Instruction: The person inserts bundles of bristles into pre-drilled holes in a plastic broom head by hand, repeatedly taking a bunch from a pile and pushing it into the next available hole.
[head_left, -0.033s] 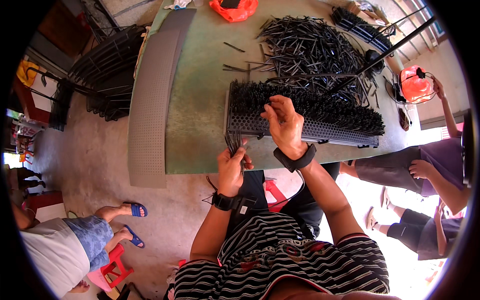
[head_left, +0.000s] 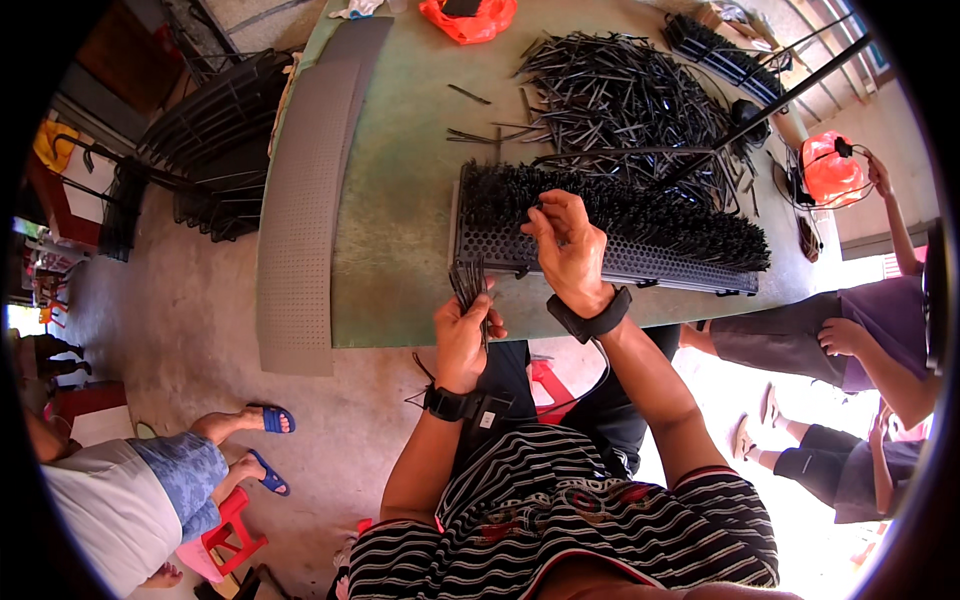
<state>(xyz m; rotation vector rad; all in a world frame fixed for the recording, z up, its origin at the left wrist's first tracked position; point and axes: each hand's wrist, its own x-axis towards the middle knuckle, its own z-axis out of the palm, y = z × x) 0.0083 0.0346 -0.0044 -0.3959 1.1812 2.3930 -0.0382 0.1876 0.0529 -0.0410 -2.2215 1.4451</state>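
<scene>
My left hand [head_left: 463, 335] is closed around a bunch of thin black plastic strips [head_left: 468, 283], their ends sticking up past my fingers. It is just in front of the near left corner of a long black perforated panel [head_left: 640, 262], whose far part is thickly filled with upright black bristles [head_left: 640, 208]. Over the panel's left part, at the edge of the bristles, my right hand [head_left: 572, 255] has thumb and fingers pinched together. What it pinches, if anything, is too small to make out. Behind the panel lies a big loose pile of black strips [head_left: 630, 110].
A grey perforated sheet [head_left: 300, 220] lies along the left edge of the green table [head_left: 400, 200]. An orange-red bag [head_left: 468, 22] and another bristled panel [head_left: 720, 55] are at the back. A black rod [head_left: 790, 95] slants over the pile. People stand or sit at both sides.
</scene>
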